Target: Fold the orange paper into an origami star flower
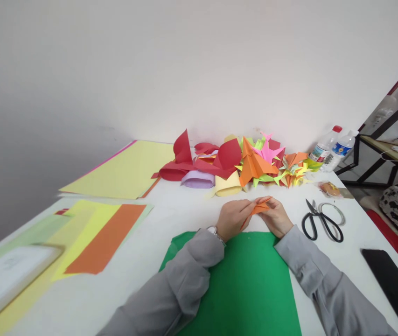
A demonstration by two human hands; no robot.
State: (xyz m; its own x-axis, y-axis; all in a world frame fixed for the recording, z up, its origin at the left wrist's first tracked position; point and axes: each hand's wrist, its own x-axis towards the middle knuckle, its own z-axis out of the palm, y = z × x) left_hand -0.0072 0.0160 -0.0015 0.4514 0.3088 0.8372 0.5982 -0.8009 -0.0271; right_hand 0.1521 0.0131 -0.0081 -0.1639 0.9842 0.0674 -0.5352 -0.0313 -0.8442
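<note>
A small folded piece of orange paper point(260, 206) is pinched between my two hands above the far edge of a green sheet point(251, 284). My left hand point(233, 218), with a watch at the wrist, grips its left side. On the other side, my right hand point(275, 215) has its fingers closed on the paper's right end. The fingers cover part of the paper, so its full shape is hidden. Just beyond the hands lies a heap of folded paper pieces, among them an orange paper plane point(257, 163) and a pink folded figure point(268, 150).
Black-handled scissors point(321, 221) and a roll of tape point(337, 213) lie at right, near a black flat object point(391, 280). Two plastic bottles point(338, 150) stand behind. Coloured paper strips point(108, 240) and a white box point(13, 275) are at left. A person sits far right.
</note>
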